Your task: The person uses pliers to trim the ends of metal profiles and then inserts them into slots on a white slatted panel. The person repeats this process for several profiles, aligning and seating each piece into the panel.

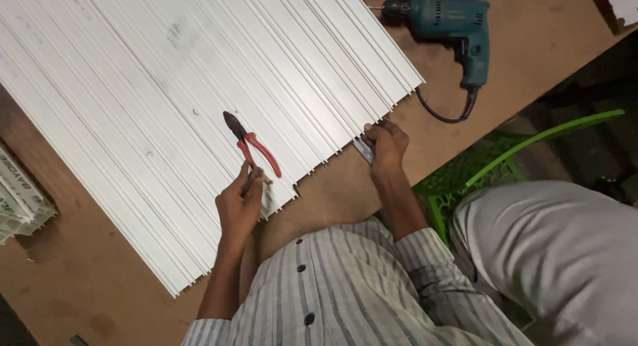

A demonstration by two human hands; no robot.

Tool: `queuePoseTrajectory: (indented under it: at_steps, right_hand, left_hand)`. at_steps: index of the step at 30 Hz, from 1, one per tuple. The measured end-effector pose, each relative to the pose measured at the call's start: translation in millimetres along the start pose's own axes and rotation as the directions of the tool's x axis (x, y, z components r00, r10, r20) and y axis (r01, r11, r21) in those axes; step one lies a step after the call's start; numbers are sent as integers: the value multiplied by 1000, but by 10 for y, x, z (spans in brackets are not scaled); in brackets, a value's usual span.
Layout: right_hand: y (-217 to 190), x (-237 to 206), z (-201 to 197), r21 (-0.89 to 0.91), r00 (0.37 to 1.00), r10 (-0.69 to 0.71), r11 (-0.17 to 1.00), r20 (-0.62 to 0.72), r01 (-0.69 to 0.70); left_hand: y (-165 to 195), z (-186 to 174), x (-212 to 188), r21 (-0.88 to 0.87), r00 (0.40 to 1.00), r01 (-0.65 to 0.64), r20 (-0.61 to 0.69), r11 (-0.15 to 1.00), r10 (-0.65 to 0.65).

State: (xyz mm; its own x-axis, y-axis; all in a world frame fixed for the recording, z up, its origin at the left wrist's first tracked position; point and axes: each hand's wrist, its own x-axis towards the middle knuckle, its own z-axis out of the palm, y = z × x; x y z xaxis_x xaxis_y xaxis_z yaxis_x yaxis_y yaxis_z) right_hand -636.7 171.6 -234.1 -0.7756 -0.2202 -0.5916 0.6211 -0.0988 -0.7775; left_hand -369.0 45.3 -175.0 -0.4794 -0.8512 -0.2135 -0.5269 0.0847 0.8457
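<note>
His left hand grips the red-handled pliers lying on the white ribbed plastic panels, his right hand pinches a small metal blade at their edge, best kept flat.

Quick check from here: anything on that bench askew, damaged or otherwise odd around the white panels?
Nothing looks damaged or spilled. The white ribbed panels lie diagonally across the brown bench, near ends stepped unevenly. The left hand holds red-handled pliers over them; the right hand grips a small tool at the panel edge. The teal drill lies aside.
</note>
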Motion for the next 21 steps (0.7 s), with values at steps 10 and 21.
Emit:
queuePoseTrajectory:
  at_steps: [10,21]
  right_hand:
    - [115,62,-16,31,997,-67,997,25,67]
    - [163,202,-47,-8,999,26,1000,37,-26]
  left_hand:
    - [-76,-1,27,46,997,80,6,996,-80]
    - [-159,25,7,25,998,61,-12,998,-60]
